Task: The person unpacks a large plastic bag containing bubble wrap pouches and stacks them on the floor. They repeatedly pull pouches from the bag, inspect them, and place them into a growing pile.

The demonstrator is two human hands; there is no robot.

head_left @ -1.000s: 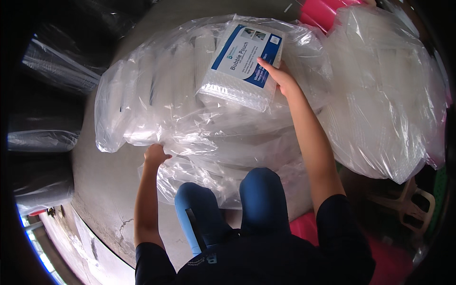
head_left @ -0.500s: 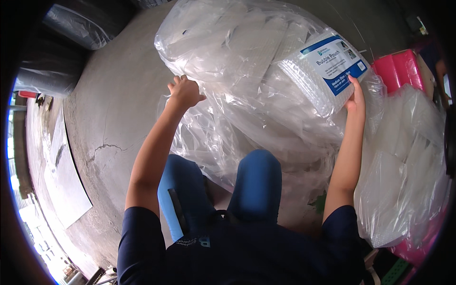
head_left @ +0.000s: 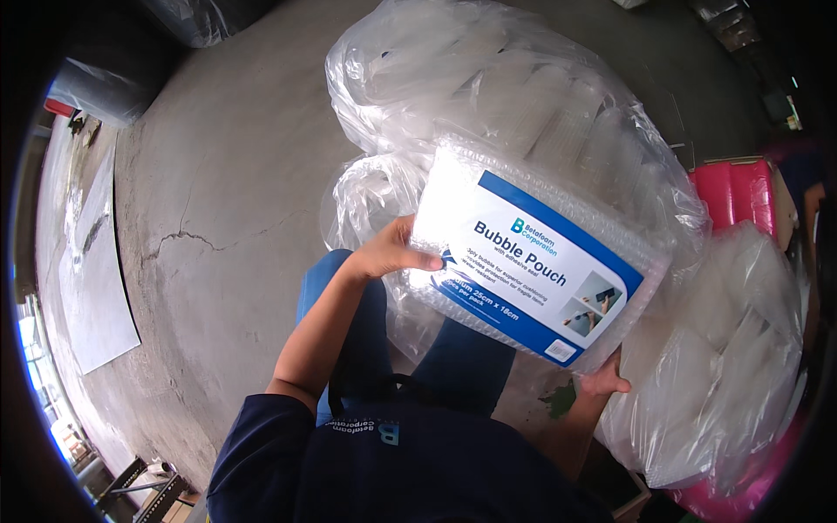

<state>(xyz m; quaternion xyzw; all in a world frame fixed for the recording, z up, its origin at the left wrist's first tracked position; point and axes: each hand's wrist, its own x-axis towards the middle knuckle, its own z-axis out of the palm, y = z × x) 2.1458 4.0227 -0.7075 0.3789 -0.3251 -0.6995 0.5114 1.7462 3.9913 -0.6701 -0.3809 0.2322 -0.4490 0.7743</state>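
Note:
A pack of bubble pouches (head_left: 540,261), clear bubble wrap with a blue and white label, is held tilted above my knees. My left hand (head_left: 394,251) grips its left edge, thumb on top and fingers hidden beneath. At its lower right corner is my right hand (head_left: 606,379), the thumb sticking out and the other fingers mostly hidden under the pack. Just beyond the pack lies a large clear plastic bag (head_left: 488,78) filled with similar pale packs. Its loose, crumpled mouth (head_left: 375,187) spreads near my left hand.
Another filled clear bag (head_left: 724,357) lies at my right, beside pink wrapped bundles (head_left: 737,193). Dark plastic-wrapped rolls (head_left: 113,87) stand at the far left. A flat pale sheet (head_left: 100,270) lies on the cracked concrete floor (head_left: 218,174). A metal rack (head_left: 148,492) shows at lower left.
The pack came from above the big bag at the right toward me, and its label turned. My left hand moved from the bag's plastic to the pack's left edge; my right hand came lower.

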